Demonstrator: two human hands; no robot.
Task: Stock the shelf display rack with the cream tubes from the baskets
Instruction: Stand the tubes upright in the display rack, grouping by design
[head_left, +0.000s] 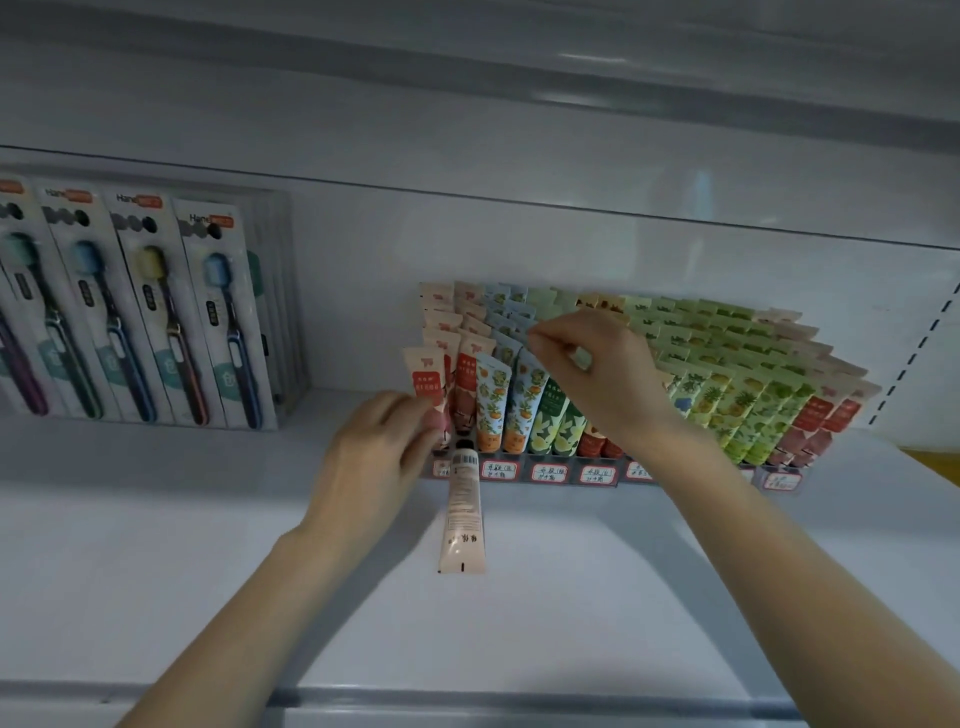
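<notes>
On the white shelf, mid-section, the display rack stands against the back wall. It is packed with cream tubes in stepped rows, standing cap-down with crimped ends up. Columns run pink-red at far left, then blue floral, green, orange, more green, and pink-red again at far right. Handwritten price labels line the rack's front edge.

My left hand is at the leftmost column, fingers curled round the lower part of the front red-and-pink tube, gripping it.

My right hand reaches over the middle of the rack. Thumb and forefinger are pinched together on the crimped top of a blue-patterned tube. It looks to be the one just behind the front row, though I can't be sure of the row.

A loose tube lies flat on the shelf just in front of the rack, barcode side up, its cap touching the rack's front edge between my two wrists.

Toothbrush packs stand in a row well to the left.
</notes>
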